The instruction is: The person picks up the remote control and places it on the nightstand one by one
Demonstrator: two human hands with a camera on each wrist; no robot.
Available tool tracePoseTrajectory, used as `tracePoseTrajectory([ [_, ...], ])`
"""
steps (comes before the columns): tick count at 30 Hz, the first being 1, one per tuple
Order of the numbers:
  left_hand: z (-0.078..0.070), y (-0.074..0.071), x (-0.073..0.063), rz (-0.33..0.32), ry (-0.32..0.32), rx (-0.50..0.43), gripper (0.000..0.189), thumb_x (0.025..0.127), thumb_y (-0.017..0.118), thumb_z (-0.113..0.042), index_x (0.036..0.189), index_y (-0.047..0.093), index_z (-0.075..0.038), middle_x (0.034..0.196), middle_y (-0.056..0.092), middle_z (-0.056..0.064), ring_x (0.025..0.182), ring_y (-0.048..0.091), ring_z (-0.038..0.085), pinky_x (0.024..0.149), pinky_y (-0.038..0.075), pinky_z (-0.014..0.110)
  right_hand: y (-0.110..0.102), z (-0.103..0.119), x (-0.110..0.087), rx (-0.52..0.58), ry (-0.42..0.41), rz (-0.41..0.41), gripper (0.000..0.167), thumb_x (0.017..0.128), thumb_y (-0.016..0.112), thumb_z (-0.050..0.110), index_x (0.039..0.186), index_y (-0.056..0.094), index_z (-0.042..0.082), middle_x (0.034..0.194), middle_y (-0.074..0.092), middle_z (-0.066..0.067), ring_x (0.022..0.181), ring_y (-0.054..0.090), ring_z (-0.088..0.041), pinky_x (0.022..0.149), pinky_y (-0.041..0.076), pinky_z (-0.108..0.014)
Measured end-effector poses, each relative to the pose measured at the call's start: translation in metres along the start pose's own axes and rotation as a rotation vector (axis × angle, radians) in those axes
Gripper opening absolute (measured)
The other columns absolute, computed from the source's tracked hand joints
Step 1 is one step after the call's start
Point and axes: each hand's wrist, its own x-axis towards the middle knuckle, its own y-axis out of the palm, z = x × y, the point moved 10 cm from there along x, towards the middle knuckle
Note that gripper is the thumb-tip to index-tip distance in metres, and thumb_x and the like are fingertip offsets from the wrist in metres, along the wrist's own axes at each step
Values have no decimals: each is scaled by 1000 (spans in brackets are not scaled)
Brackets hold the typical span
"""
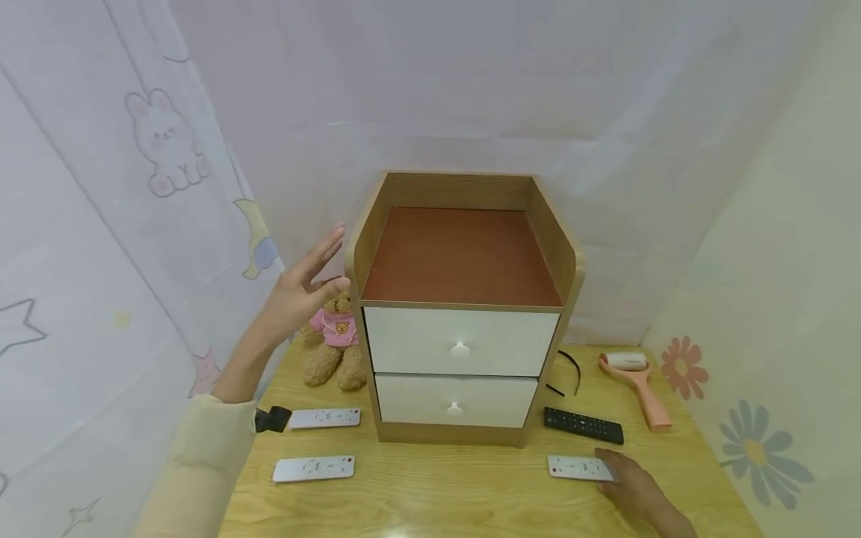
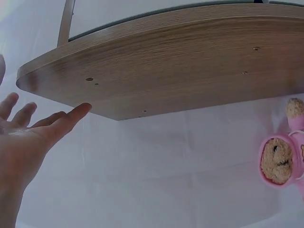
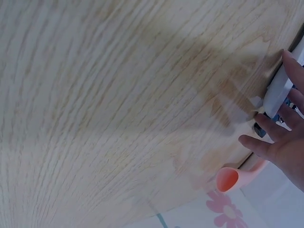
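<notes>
In the head view my left hand (image 1: 296, 299) is raised beside the upper left side of a small wooden cabinet (image 1: 454, 435) with two white-fronted drawers. Its fingers are extended and hold nothing; the left wrist view shows its palm (image 2: 23, 147) near the cabinet's side panel (image 2: 156, 66). Low at the right, my right hand (image 1: 628, 482) holds the right end of a white remote control (image 1: 580, 468) between thumb and fingers. From the right wrist, the hand (image 3: 289, 147) appears around the remote's end (image 3: 278, 97). Whether the remote touches the table is unclear.
A teddy bear (image 1: 339, 332) in pink sits left of the cabinet. Two white remotes (image 1: 326, 418) lie at the left, one nearer (image 1: 314, 468). Right of the cabinet are a black remote (image 1: 583, 424), a thin black band (image 1: 575, 366) and a peach-handled lint roller (image 1: 642, 388).
</notes>
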Motion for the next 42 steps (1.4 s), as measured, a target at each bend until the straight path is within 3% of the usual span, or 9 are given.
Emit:
tracePoseTrajectory([
  [2,2,0,3,9,15,-56,73,92,59,5,153,27,-18,161,16,1,145,20,29,105,42,47,3,-1,1,-18,-1,1,56,76,79,14,126,59,0,123,60,-22,112,56,-42,95,45,-58],
  [7,9,-3,8,15,11,-137,75,88,62,10,151,32,-17,160,20,1,144,24,28,99,47,25,5,3,0,-49,-28,-5,56,74,80,11,125,59,-1,122,60,-22,111,57,-42,93,47,-57],
  [10,11,-4,11,24,8,-168,73,87,63,11,150,34,-11,159,21,2,143,25,28,97,48,19,1,8,1,-46,-48,-18,56,73,81,11,124,60,-2,121,61,-23,109,58,-42,91,47,-58],
  [16,12,-5,15,21,21,-177,67,85,65,11,146,39,-4,158,26,4,141,31,24,99,47,21,-6,11,4,-52,-58,-29,56,73,82,11,123,61,-1,121,61,-23,109,57,-44,92,47,-59],
  [23,11,-5,18,-4,52,-162,60,87,64,10,142,44,0,154,34,7,140,33,21,113,33,29,0,1,2,-20,-10,33,55,76,80,17,124,61,-2,122,60,-24,111,56,-44,92,47,-59],
  [27,11,-4,21,1,67,-190,57,87,63,10,141,45,2,153,35,9,140,34,21,116,29,35,2,0,0,-34,12,34,52,75,80,12,122,62,-3,120,61,-23,110,57,-43,94,46,-58],
  [32,12,-3,24,8,76,-241,56,86,63,13,139,47,4,152,37,11,140,35,22,115,29,30,1,2,1,-97,11,-2,46,72,79,1,115,64,-6,112,65,-20,105,60,-40,93,48,-55],
  [38,16,-3,27,34,39,-256,57,86,65,11,139,47,3,152,37,8,139,35,22,113,33,29,0,8,2,-154,-1,-27,41,69,80,-2,109,68,-3,107,68,-15,100,63,-35,88,51,-51],
  [42,14,-4,27,42,60,-259,57,85,64,13,138,46,5,152,37,11,139,35,22,115,30,31,-2,11,1,-157,5,-36,43,68,82,-1,108,69,0,106,69,-12,98,65,-32,85,54,-49],
])
